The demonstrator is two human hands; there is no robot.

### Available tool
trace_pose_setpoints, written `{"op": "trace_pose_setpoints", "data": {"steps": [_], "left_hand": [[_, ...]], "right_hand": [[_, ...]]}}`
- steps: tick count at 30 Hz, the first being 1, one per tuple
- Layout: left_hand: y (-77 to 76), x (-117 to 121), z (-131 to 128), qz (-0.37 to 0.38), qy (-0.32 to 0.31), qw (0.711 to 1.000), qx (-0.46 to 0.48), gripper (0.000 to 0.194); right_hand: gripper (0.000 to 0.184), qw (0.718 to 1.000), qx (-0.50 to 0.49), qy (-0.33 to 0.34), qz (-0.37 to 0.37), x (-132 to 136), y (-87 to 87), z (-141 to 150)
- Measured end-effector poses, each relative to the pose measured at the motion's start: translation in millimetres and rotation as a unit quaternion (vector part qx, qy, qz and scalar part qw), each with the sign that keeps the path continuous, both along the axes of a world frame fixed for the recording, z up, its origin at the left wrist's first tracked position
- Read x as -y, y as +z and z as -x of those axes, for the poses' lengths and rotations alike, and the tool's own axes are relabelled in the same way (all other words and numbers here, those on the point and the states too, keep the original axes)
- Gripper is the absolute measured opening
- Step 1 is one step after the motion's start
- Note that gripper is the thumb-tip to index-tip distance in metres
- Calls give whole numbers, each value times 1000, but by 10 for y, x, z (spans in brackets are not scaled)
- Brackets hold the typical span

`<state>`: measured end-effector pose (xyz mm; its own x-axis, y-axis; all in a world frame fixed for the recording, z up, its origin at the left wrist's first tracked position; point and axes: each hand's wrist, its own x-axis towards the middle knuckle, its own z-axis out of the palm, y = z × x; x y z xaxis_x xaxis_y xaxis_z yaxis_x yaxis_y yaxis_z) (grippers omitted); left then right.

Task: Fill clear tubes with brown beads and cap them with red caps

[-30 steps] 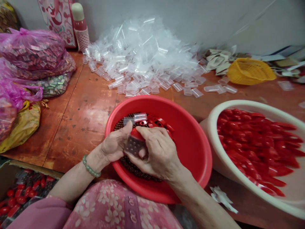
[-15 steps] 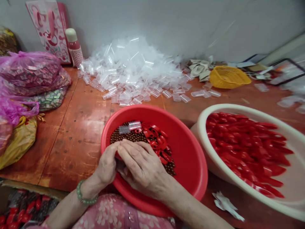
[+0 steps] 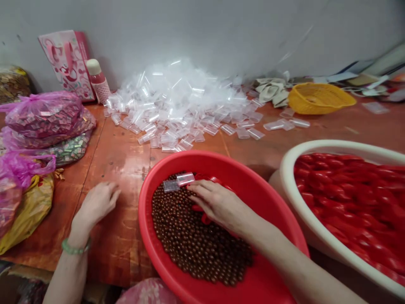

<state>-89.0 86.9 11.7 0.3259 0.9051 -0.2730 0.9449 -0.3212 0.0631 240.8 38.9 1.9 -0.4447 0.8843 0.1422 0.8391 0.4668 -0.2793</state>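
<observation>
Tabletop (image 3: 120, 257), reddish varnish, red basin (image 3: 146, 228), grey wall (image 3: 202, 33)

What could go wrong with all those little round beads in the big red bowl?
The brown beads are round and loose in the red basin, so they might roll out and scatter if the basin gets tipped, and the right hand is reaching in over it. The two clear plastic tubes lying on the beads might get knocked out too.
</observation>
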Motion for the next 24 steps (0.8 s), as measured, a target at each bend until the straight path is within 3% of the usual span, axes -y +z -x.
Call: {"op": "trace_pose_setpoints", "data": {"steps": [3, 6, 10, 13, 18, 22, 24], "left_hand": [[-154, -626, -411, -104, -23, 987, 116, 29], [-416, -1189, -862, -138, -17, 980, 140, 34], [-704, -1598, -1218, -168, -3, 974, 155, 33], [-776, -1716, -1309, -185, 5, 969, 161, 31], [-712, -1797, -1333, -176, 10, 971, 161, 26], [-585, -1658, -1241, -166, 19, 960, 225, 29], [-462, -1481, -1174, -165, 38, 949, 267, 33]], "right_hand": [[22, 999, 6, -26, 32, -201, -19, -6], [22, 997, 42, -31, 51, -366, -54, 26], [24, 993, 99, -23, 63, -492, -127, 75], [23, 990, 111, -24, 80, -525, -153, 82], [23, 987, 140, -19, 73, -399, -40, 103], [22, 986, 133, 29, 93, -140, 42, 139], [18, 975, 181, 64, 112, -35, 25, 155]]}}
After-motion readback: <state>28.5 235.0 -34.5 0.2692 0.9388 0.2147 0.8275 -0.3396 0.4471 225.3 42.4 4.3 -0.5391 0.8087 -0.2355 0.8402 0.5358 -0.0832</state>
